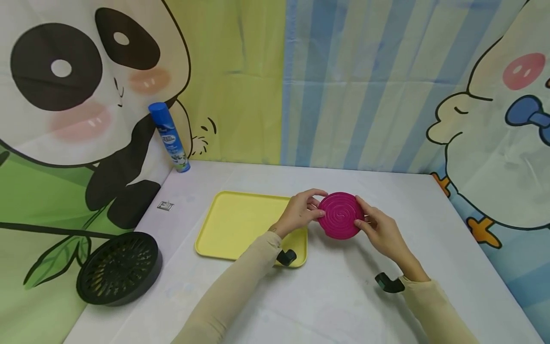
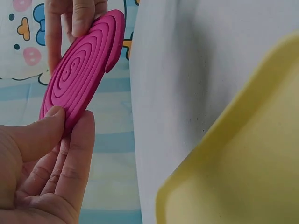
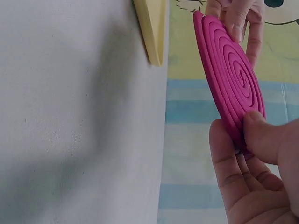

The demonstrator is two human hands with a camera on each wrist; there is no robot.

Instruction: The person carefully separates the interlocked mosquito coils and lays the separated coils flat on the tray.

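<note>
A magenta mosquito coil (image 1: pixel 341 216), a flat round spiral, is held up above the table between both hands. At its left edge my left hand (image 1: pixel 301 210) pinches it between thumb and fingers; the left wrist view shows the thumb on the spiral face (image 2: pixel 77 74). On the opposite edge my right hand (image 1: pixel 380 229) pinches it likewise, its thumb (image 3: pixel 257 128) on the face and its fingers behind. In both wrist views the coil is tilted. Just left of it, a yellow tray (image 1: pixel 247 224) lies on the table, partly behind the left forearm.
A blue spray can (image 1: pixel 170 137) stands at the back left corner. Nearer lies a small metal piece (image 1: pixel 165 205). A black round pan (image 1: pixel 120 267) with a long handle and a slotted-looking top sits at the left edge of the white table (image 1: pixel 326 306). Printed curtains border the table.
</note>
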